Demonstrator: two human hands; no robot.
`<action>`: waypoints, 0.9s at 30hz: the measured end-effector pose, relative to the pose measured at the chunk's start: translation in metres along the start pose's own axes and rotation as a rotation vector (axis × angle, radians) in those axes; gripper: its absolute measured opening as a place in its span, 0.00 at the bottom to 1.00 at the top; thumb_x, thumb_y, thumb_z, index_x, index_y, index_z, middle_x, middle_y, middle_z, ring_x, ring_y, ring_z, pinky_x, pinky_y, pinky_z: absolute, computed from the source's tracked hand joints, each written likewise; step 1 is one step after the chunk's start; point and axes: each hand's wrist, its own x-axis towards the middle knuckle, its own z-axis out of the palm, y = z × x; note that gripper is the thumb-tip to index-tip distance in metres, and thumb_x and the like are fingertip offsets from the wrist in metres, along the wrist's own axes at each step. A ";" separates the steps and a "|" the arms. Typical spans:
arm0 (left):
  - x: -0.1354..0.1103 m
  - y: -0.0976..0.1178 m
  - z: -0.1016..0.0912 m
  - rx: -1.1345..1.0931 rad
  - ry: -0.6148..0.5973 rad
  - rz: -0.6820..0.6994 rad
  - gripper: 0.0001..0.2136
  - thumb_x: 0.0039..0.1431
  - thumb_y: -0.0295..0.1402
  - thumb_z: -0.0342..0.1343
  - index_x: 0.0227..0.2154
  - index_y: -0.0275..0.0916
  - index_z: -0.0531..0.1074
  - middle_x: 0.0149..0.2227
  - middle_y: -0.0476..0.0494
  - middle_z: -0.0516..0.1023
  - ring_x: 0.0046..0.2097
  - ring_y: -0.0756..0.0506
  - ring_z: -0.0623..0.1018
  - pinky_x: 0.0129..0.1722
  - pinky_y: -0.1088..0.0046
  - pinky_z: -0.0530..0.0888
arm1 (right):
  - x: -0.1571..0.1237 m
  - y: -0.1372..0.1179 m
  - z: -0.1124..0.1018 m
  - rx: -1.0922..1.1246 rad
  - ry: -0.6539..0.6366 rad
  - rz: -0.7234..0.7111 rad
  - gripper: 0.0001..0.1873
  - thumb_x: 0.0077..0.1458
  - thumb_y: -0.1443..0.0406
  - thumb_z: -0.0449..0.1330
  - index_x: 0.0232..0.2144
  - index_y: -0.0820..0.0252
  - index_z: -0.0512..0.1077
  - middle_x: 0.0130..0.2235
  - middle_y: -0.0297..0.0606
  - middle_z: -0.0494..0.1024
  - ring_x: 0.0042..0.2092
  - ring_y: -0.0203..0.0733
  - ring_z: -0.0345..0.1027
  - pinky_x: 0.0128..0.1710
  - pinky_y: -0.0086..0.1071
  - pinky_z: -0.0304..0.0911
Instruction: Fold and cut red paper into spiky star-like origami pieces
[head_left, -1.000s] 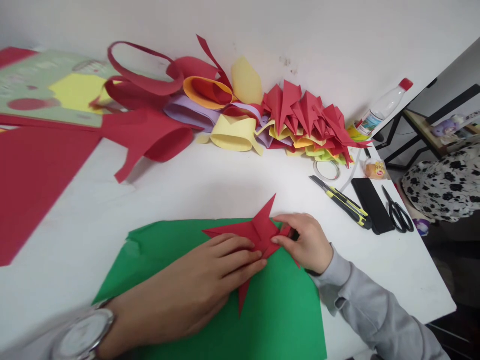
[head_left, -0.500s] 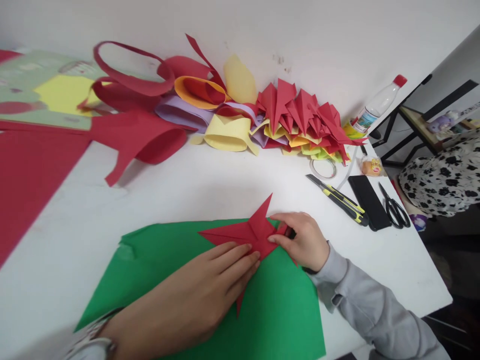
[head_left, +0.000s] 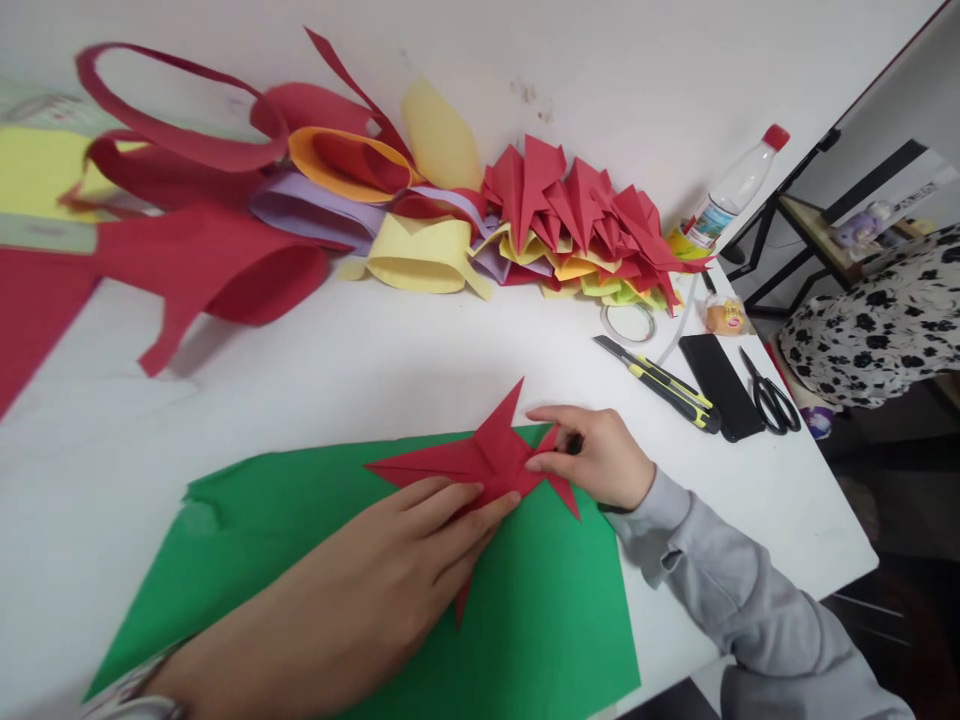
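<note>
A folded red paper star [head_left: 495, 455] lies on a sheet of green paper [head_left: 555, 600]. My left hand [head_left: 397, 570] rests flat across the star's near side, fingers stretched out and pressing on it. At the star's right end, my right hand [head_left: 600, 455] has its thumb and index finger curled around a small raised red flap. The thumb touches the paper there. Part of the star is hidden under my left fingers, and the other right fingers are mostly out of sight.
Behind stand folded red paper pieces [head_left: 540, 195] and rolled coloured paper shapes [head_left: 420, 255]. To the right lie a tape roll [head_left: 628, 323], a utility knife [head_left: 664, 385], a black phone [head_left: 720, 385], scissors [head_left: 772, 395] and a bottle [head_left: 739, 185]. A person in patterned clothing [head_left: 877, 320] is beyond the table.
The whole view has shifted, so things appear further left. My right index finger has straightened a little, and the red point below my right hand shows more. My left hand still presses the star.
</note>
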 end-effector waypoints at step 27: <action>-0.001 0.004 0.002 0.069 0.054 0.000 0.12 0.58 0.34 0.55 0.40 0.40 0.80 0.53 0.44 0.78 0.47 0.38 0.74 0.51 0.58 0.65 | 0.000 -0.004 -0.002 -0.077 -0.151 -0.110 0.34 0.39 0.68 0.74 0.51 0.61 0.72 0.46 0.42 0.78 0.31 0.35 0.67 0.33 0.29 0.65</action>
